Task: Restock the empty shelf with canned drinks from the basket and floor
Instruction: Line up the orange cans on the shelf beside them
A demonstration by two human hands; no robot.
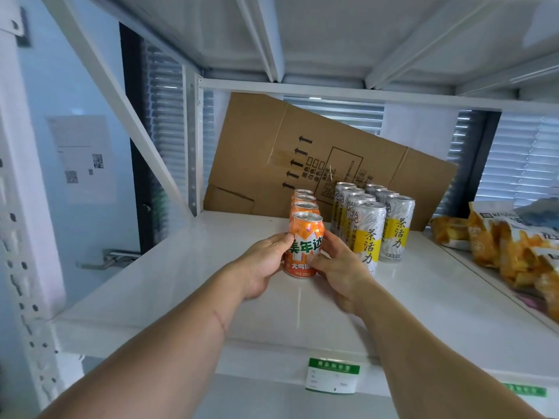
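An orange can (306, 237) stands upright on the white shelf (187, 276), at the front of a row of several orange cans (305, 201). My left hand (266, 264) grips its left side and my right hand (338, 267) grips its right side. Just to the right stand two rows of tall silver-and-yellow cans (375, 225). The basket and the floor are out of sight.
A flattened cardboard box (302, 158) leans against the back of the shelf. Yellow snack bags (508, 243) lie on the neighbouring shelf to the right. A white upright (193, 140) and a slanted brace stand at the left. Green price labels (332, 375) hang on the front edge.
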